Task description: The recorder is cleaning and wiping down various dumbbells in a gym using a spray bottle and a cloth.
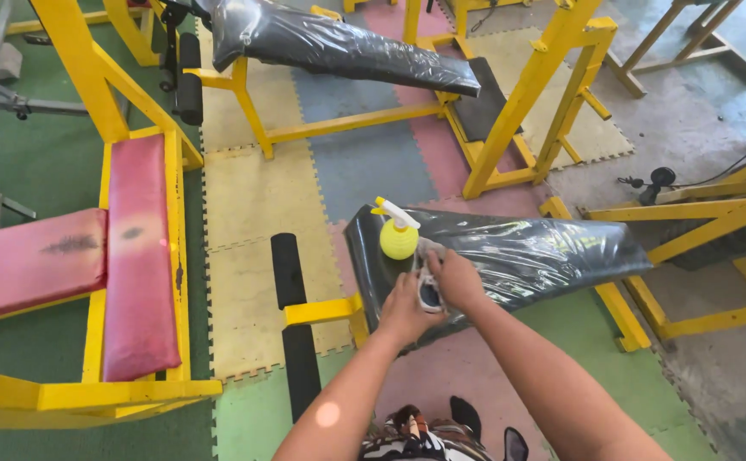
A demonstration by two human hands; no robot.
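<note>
head view, item one: small rag (429, 290), frame centre, bunched on the black plastic-wrapped bench pad (526, 252). our left hand (405, 309) and right hand (456, 280) both clench it, forearms converging from the bottom edge. step judged: wiping the pad; next calls for firm strokes. yellow spray bottle (398, 235) stands just above.

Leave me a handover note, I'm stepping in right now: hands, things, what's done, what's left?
Left hand and right hand together grip a cloth at the near end of the black bench.
Yellow spray bottle stands on the bench, just beyond the hands, untouched.
Done: cannot tell how much of the pad is wiped.
Left: probably the rest of the plastic-wrapped pad.
</note>
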